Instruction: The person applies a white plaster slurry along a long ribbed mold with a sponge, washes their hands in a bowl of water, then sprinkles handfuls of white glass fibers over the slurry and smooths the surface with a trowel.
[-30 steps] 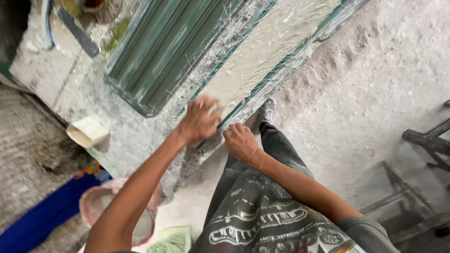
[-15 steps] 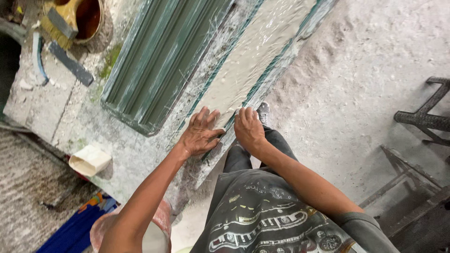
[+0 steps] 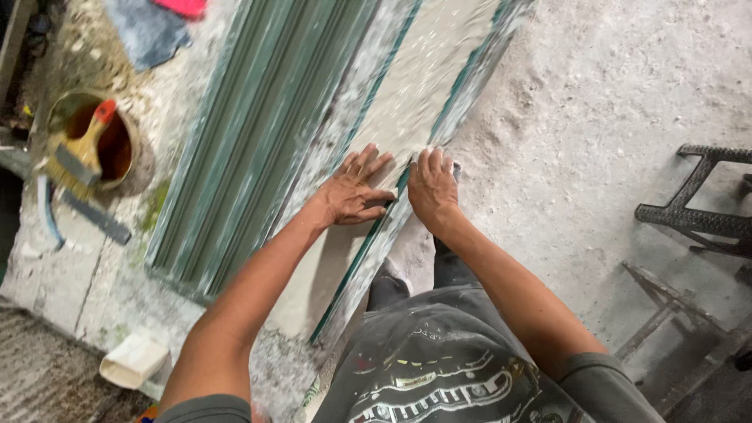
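Glass sheet (image 3: 423, 86) lies flat on dusty concrete slab (image 3: 78, 266). Left hand (image 3: 352, 192) flat on top, fingers splayed; right hand (image 3: 432, 188) curled over near edge, fingers together.

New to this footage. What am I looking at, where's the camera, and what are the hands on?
It is one view, from a camera worn on a person's head, looking down at their own bare arms. No machine is involved. The left hand lies flat on a long pale panel with green edges. The right hand grips the panel's near edge, fingers curled over it. Beside the panel lies a ribbed green sheet. Farther left, a bucket holds a brush. The dusty floor lies to the right.
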